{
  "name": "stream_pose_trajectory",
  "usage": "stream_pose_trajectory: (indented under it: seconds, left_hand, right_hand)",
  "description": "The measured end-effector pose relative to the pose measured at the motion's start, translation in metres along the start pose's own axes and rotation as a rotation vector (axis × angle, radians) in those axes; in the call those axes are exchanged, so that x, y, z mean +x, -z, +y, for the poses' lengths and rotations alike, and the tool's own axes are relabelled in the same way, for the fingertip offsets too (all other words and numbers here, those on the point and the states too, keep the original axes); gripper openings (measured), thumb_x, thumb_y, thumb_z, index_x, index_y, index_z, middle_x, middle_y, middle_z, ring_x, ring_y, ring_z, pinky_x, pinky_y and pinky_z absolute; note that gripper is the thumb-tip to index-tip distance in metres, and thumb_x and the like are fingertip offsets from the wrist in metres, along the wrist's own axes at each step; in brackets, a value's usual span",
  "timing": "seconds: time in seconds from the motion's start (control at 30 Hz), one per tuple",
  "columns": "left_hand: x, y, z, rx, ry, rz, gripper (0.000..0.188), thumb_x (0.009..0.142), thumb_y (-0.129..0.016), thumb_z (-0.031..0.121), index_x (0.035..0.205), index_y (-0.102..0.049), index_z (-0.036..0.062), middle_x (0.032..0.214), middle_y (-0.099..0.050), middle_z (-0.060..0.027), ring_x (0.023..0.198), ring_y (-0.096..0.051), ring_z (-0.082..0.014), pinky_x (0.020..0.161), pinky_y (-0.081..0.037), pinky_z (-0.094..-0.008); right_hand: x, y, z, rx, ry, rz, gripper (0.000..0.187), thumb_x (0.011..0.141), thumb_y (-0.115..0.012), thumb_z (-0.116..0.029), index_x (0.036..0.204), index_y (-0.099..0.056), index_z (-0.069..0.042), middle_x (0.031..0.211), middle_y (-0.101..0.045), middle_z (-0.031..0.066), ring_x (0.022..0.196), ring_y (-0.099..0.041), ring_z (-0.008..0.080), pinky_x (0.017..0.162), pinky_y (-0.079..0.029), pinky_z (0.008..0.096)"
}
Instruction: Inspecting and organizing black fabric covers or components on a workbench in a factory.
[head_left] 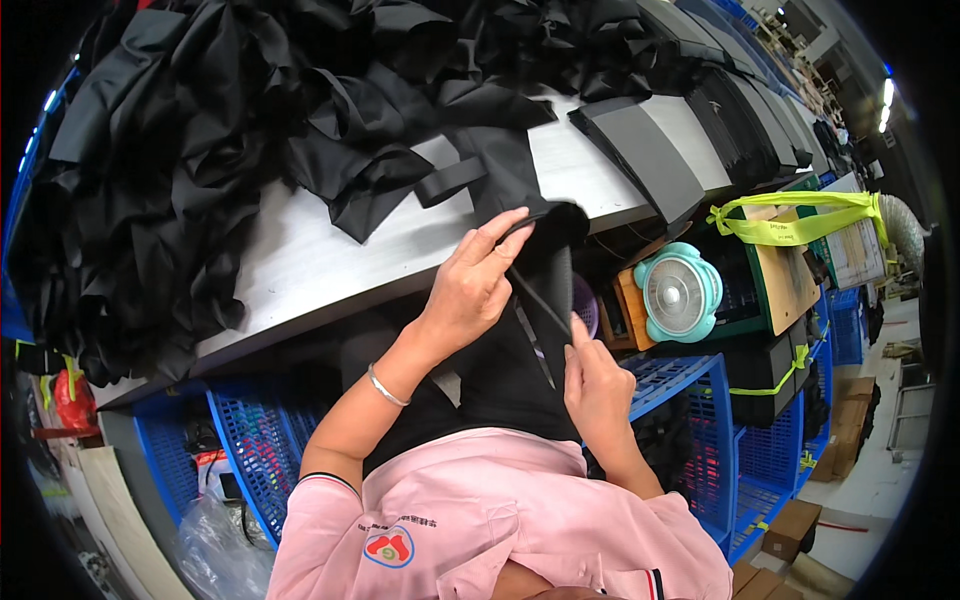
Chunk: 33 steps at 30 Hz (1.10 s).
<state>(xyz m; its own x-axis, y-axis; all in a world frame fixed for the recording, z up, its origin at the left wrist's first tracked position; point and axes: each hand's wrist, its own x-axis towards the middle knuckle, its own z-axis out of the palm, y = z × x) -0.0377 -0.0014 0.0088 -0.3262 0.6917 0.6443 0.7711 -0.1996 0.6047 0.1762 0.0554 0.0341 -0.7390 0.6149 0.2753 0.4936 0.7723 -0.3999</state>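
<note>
A piece of black fabric (pixel 545 275) stretches between my hands, over my lap at the table's front edge. My left hand (pixel 468 292) pinches its folded upper edge, with a bracelet on that wrist. Lower and to the right, my right hand (pixel 597 385) has its thumb and fingers closed on the fabric's lower edge. Between the two hands the edge runs as a narrow dark band. Behind it, more black cloth (pixel 500 165) lies over the table edge; whether it is joined to the held piece I cannot tell.
Heaped black fabric pieces (pixel 190 150) cover the left and back of the white table (pixel 290 250). Stacked dark grey panels (pixel 645 150) lie to the right. A small turquoise fan (pixel 680 292) stands below them. Blue plastic crates (pixel 255 455) flank me, and yellow-green straps (pixel 790 225) hang at right.
</note>
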Motion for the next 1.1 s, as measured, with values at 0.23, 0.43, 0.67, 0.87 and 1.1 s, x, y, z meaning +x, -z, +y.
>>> stream_pose_trajectory:
  seconds: [0.23,0.43,0.67,0.87,1.1]
  left_hand:
    - [-0.019,-0.020,0.035,-0.264,-0.122,-0.324,0.052,0.077,-0.064,-0.008,0.128,-0.062,-0.0026,0.141,-0.056,-0.0168,0.103,-0.062,-0.0322,0.089,-0.052,-0.0384]
    - [-0.038,-0.010,0.044,-0.273,-0.057,-0.202,0.064,0.078,-0.068,-0.001,0.141,-0.055,0.0014,0.148,-0.049,-0.0165,0.108,-0.058,-0.0326,0.094,-0.050,-0.0393]
    - [-0.060,-0.010,0.046,-0.096,0.137,0.089,0.093,0.067,-0.068,0.000,0.153,-0.032,-0.0018,0.161,-0.025,-0.0256,0.145,-0.032,-0.0412,0.117,-0.030,-0.0473]
    - [-0.053,-0.024,0.044,-0.196,0.128,0.151,0.098,0.064,-0.067,0.001,0.155,-0.032,0.0034,0.162,-0.023,-0.0253,0.145,-0.029,-0.0419,0.117,-0.027,-0.0481]
    - [-0.042,-0.024,0.046,-0.137,0.238,0.301,0.086,0.067,-0.069,-0.003,0.148,-0.044,0.0021,0.150,-0.041,-0.0217,0.136,-0.041,-0.0375,0.112,-0.034,-0.0462]
  right_hand:
    - [0.006,-0.043,0.027,-0.060,0.157,0.069,0.027,0.080,-0.069,-0.003,0.107,-0.069,-0.003,0.077,-0.061,0.0110,0.060,-0.063,0.0305,0.053,-0.050,0.0382]
    - [0.030,-0.109,0.079,0.872,-0.144,-0.016,0.027,0.092,-0.067,-0.011,0.116,-0.057,-0.003,0.110,-0.061,0.0095,0.100,-0.062,0.0225,0.082,-0.050,0.0366]
    - [0.043,-0.096,0.059,1.407,-0.499,0.075,0.057,0.103,-0.059,-0.018,0.152,-0.035,-0.004,0.150,-0.046,0.0105,0.134,-0.050,0.0242,0.109,-0.047,0.0411]
    - [0.064,-0.078,0.042,1.858,-0.451,0.071,0.043,0.099,-0.064,-0.020,0.138,-0.053,-0.005,0.129,-0.063,0.0106,0.112,-0.064,0.0239,0.095,-0.056,0.0403]
    - [0.072,-0.070,0.022,1.748,-0.559,0.096,0.042,0.098,-0.065,-0.022,0.132,-0.057,0.000,0.123,-0.066,0.0136,0.107,-0.068,0.0239,0.090,-0.060,0.0389]
